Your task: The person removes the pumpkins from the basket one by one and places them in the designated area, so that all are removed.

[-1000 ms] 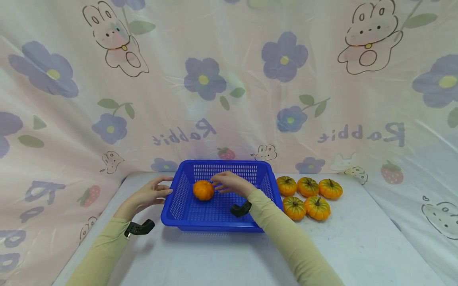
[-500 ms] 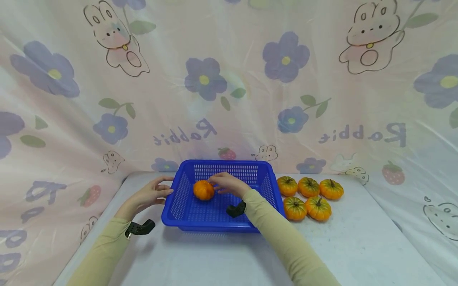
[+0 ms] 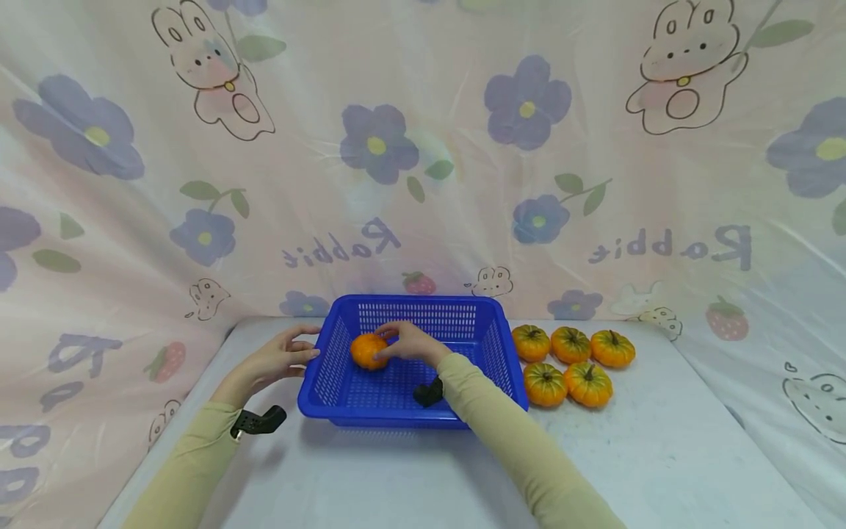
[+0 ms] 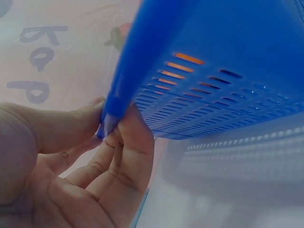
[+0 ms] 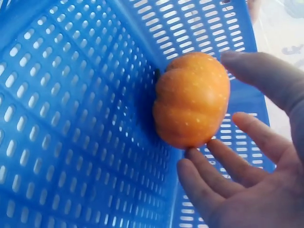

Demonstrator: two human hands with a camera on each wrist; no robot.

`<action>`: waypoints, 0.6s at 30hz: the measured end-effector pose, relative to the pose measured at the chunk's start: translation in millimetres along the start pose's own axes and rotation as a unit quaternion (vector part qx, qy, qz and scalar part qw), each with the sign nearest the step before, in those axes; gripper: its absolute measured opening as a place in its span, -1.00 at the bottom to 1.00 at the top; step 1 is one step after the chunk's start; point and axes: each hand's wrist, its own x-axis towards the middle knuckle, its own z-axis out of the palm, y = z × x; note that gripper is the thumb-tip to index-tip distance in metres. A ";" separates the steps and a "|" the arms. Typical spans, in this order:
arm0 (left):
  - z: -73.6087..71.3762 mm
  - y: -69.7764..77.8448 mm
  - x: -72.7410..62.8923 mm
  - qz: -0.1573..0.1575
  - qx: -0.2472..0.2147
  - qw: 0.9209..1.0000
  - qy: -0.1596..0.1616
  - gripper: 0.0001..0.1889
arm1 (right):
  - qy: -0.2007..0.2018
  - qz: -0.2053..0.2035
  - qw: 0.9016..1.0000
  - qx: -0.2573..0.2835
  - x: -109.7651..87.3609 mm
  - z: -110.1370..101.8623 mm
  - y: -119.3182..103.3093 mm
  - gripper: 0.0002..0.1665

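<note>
An orange pumpkin (image 3: 368,352) sits in the left part of a blue plastic basket (image 3: 423,414) with slotted walls. My right hand (image 3: 411,343) reaches into the basket, thumb and fingers spread at the pumpkin's right side. In the right wrist view, several fingertips lie right at the lower edge of the pumpkin (image 5: 192,100), and the thumb is near its upper right edge. A bit of dark stem shows on its left. My left hand (image 3: 284,358) holds the basket's left rim; in the left wrist view, thumb and fingers pinch the rim (image 4: 124,71).
Right of the basket, several orange-and-green pumpkins (image 3: 588,385) stand in two rows on the white table (image 3: 674,448). A cloth with rabbits and flowers (image 3: 449,220) hangs behind the table and along its sides.
My right hand has moved left across the basket and come up against the pumpkin, which has shifted slightly left. My left hand stays on the rim.
</note>
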 end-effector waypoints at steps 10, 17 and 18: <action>-1.2 -0.3 0.0 -0.001 -0.002 1.000 -0.001 -0.41 | -0.025 -0.029 0.998 -0.039 8.0 5.7 -1.8 -0.28; -1.0 0.9 -0.4 -0.002 0.001 1.000 0.001 -0.43 | -0.034 -0.046 0.994 -0.096 14.1 13.2 -8.5 -0.18; -0.9 0.9 -0.6 -0.002 0.000 1.000 0.001 -0.43 | -0.038 -0.050 0.993 -0.101 14.7 14.3 -9.3 -0.18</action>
